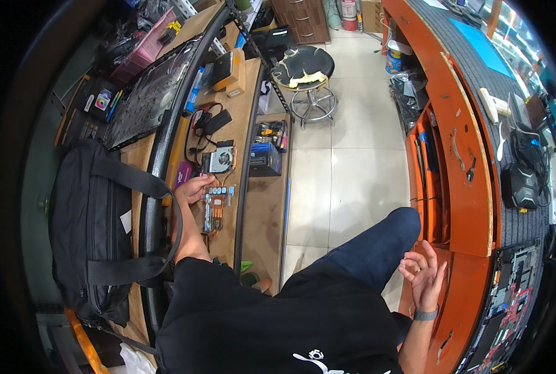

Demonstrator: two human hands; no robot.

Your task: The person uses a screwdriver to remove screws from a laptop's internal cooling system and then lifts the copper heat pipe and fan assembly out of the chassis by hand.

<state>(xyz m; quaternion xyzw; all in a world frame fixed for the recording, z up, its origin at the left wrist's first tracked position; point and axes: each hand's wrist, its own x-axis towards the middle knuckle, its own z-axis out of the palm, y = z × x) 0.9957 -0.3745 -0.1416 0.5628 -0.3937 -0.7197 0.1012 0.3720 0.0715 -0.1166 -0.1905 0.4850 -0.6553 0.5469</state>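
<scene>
My left hand point(195, 188) reaches onto the wooden shelf on the left, its fingers closed at the edge of a laptop cooling assembly. That assembly has a copper heatsink plate point(216, 212) with bluish pads, and copper pipes running up to a silver-and-black fan point(220, 160). The assembly's far end lies over the shelf; how firmly my fingers grip it is partly hidden. On the other side, my right hand point(424, 274) hangs palm up beside the orange drawers, fingers loosely apart and holding nothing. A grey band circles that wrist.
A black bag point(97, 230) with looped straps sits on the rack at left. A black cable adapter point(218, 121) lies behind the fan. Orange drawers point(455, 137) line the right, under a grey counter with a laptop board point(508, 299). A torn black stool point(309, 65) stands ahead.
</scene>
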